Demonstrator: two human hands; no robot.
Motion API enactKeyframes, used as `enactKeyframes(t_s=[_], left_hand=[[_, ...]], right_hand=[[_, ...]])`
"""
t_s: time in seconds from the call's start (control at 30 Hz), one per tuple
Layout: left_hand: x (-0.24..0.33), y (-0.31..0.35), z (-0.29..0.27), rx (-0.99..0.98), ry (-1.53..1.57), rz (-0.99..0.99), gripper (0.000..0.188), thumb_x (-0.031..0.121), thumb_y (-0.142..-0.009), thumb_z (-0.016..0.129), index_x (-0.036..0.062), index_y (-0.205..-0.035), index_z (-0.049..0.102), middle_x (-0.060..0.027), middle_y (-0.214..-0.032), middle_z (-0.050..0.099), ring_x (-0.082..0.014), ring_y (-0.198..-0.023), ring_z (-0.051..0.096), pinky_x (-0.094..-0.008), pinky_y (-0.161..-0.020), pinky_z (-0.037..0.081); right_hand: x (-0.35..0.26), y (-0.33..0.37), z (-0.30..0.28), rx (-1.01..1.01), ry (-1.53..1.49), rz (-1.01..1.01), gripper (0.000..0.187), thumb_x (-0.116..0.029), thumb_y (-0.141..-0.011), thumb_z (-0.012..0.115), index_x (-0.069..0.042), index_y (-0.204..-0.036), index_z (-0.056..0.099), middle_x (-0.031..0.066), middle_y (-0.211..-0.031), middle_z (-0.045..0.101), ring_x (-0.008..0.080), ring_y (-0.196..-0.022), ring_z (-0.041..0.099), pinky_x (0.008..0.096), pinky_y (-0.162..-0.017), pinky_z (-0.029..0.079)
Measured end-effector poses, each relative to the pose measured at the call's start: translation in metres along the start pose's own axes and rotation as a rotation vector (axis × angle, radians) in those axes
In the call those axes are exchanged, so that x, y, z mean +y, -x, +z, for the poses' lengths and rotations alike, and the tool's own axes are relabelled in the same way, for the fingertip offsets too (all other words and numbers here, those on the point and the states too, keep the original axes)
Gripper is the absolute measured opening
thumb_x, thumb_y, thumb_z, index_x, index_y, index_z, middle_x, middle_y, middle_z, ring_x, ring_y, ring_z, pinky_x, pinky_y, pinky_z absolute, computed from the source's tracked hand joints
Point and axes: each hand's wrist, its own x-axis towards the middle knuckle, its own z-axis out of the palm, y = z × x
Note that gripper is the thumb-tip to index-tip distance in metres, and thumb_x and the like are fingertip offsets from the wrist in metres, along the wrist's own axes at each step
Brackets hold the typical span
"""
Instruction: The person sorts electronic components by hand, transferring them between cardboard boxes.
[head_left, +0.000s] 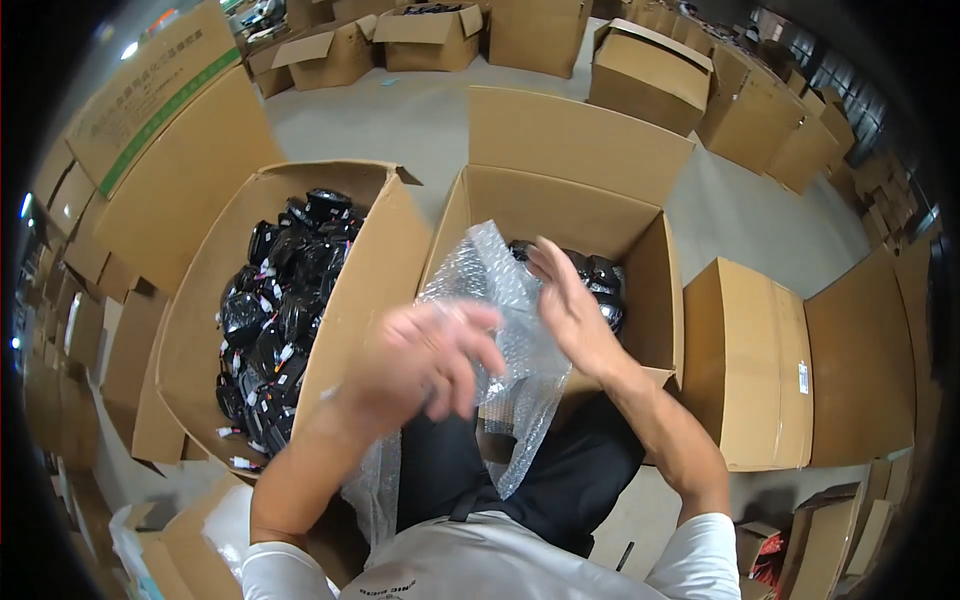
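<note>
My left hand (437, 352), blurred by motion, is raised above a sheet of clear bubble wrap (515, 345) with its fingers apart and loosely bent. My right hand (572, 312) stands on edge beside the sheet, fingers stretched out and palm turned inward. Neither hand visibly grips anything. The wrap hangs over the near side of an open cardboard box (560, 187) and down between my knees. Inside that box, black shiny parts (604, 280) lie partly hidden by the wrap and my right hand.
To the left, an open box (366, 290) holds many black bagged parts (285, 285) with white connectors. Another carton (755, 370) stands at the right. More cartons (652, 72) line the far floor. A tall carton (165, 130) rises at the far left.
</note>
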Motion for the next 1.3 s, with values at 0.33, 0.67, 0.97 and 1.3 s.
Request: enactKeyframes(t_s=[0.33, 0.67, 0.97, 1.3], left_hand=[[0.053, 0.074, -0.064, 1.386, -0.705, 1.057, 0.042, 0.023, -0.11, 0.035, -0.0076, -0.134, 0.05, -0.0186, -0.113, 0.066, -0.0017, -0.055, 0.038, -0.0179, -0.049, 0.031], [-0.147, 0.163, -0.087, 0.122, -1.635, -0.876, 0.065, 0.045, -0.083, 0.074, -0.0002, -0.126, 0.055, -0.0241, -0.109, 0.068, -0.0373, -0.1, 0.067, -0.0459, -0.085, 0.052], [-0.004, -0.029, -0.014, 0.47, -1.418, 0.497, 0.076, 0.028, -0.081, 0.081, -0.0094, -0.137, 0.047, -0.0276, -0.135, 0.055, -0.0416, -0.127, 0.053, -0.0452, -0.107, 0.043], [-0.015, -0.164, -0.058, 0.182, -1.649, 0.6, 0.008, 0.009, -0.088, 0.061, 0.0034, -0.086, 0.066, -0.0158, -0.084, 0.064, -0.0351, -0.08, 0.063, -0.048, -0.07, 0.048]], right_hand=[[-0.014, 0.01, -0.061, -0.408, 0.327, -0.081, 0.033, 0.002, -0.082, 0.066, -0.003, -0.114, 0.069, 0.0122, -0.11, 0.073, 0.0253, -0.103, 0.07, 0.0341, -0.091, 0.054], [0.006, -0.043, -0.177, 0.439, -0.407, 0.181, 0.039, -0.027, -0.099, 0.061, -0.003, -0.13, 0.056, 0.0086, -0.118, 0.065, 0.0196, -0.105, 0.064, 0.0365, -0.088, 0.054], [0.006, -0.076, -0.157, 0.37, -0.915, 0.063, 0.035, -0.024, -0.1, 0.055, -0.001, -0.127, 0.057, 0.0118, -0.117, 0.065, 0.0247, -0.103, 0.064, 0.0399, -0.09, 0.054], [0.053, 0.0, -0.21, 1.094, 0.787, 0.081, 0.056, -0.023, -0.093, 0.066, 0.008, -0.135, 0.047, 0.0185, -0.129, 0.057, 0.0291, -0.122, 0.053, 0.0386, -0.107, 0.04]])
